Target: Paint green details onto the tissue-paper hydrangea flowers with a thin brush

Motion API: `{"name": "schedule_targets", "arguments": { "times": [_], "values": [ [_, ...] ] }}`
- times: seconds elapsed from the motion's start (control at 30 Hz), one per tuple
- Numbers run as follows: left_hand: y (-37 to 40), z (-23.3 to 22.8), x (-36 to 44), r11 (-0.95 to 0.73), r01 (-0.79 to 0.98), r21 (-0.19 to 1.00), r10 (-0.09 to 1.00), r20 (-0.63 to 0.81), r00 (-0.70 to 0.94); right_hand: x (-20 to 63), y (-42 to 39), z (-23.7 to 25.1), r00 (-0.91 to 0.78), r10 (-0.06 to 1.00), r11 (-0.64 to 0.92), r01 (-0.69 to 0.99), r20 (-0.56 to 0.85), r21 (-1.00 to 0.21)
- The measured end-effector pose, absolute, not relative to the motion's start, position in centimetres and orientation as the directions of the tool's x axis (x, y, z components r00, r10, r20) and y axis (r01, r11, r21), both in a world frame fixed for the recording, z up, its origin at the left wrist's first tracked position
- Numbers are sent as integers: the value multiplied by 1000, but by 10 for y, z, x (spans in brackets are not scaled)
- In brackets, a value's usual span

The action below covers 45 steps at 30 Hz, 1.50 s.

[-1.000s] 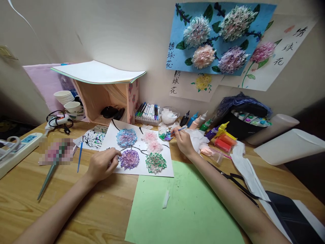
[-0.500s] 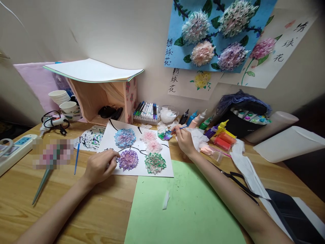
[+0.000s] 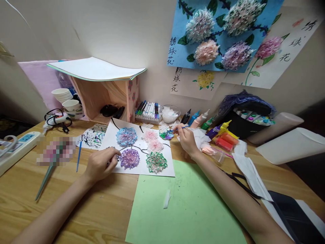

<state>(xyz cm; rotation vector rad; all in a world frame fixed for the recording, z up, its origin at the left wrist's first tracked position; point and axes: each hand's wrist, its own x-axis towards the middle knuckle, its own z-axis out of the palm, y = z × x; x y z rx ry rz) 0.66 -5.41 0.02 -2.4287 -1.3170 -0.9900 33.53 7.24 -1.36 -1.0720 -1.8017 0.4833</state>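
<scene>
Craft clutter around the wooden desk

A green paper sheet (image 3: 185,210) lies in front; markers (image 3: 148,112) and paint bottles (image 3: 200,120) line the wall, paper cups (image 3: 64,96) stack at left, and flower posters (image 3: 218,34) hang above.

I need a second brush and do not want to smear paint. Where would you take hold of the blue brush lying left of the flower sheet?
Grip the blue brush at mid-handle, from above, fingers on either long side. It lies flat on the wooden table, apart from the white flower sheet, bristle end pointing away toward the paint-smeared paper, so the near half is likely the cleaner part.
</scene>
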Motion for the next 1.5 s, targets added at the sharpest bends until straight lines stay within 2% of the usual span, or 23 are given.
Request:
{"name": "schedule_targets", "arguments": {
  "times": [0.1, 0.27, 0.47, 0.6, 0.83, 1.07, 1.2, 1.33, 1.43, 1.5],
  "values": [
    [-54, 0, 7, -584, 800, 136, 668, 641, 379, 335, 71, -9, -170, 836, 539, 437, 522, -720],
    [-55, 0, 8, -564, 815, 132, 674, 644, 362, 331, 48, 11, 28, 823, 547, 229, 567, -805],
    [-55, -1, 12, -549, 822, 149, 702, 616, 358, 338, -19, 0, -34, 935, 353, -4, 353, -935],
    [-54, -2, 15, -572, 808, 140, 687, 620, 379, 344, -45, -26, -13, 956, 290, -125, 294, -949],
    [-55, -2, 17, -529, 838, 134, 714, 605, 353, 343, -47, -38, -78, 944, 318, -61, 322, -946],
    [-55, -3, 15, -552, 824, 126, 706, 597, 381, 344, -57, -41, -213, 860, 493, 118, 463, -862],
    [-55, -2, 15, -561, 820, 112, 687, 616, 386, 345, -57, -40, -178, 834, 542, 86, 522, -836],
    [-55, 0, 17, -562, 817, 132, 695, 611, 379, 345, -58, -41, -238, 821, 558, 134, 520, -819],
    [-56, 0, 17, -565, 814, 137, 696, 610, 380, 346, -59, -42, -198, 796, 600, 125, 573, -790],
    [-56, 0, 18, -558, 817, 143, 704, 602, 376, 346, -60, -42, -245, 767, 632, 132, 593, -764]
  ]
}}
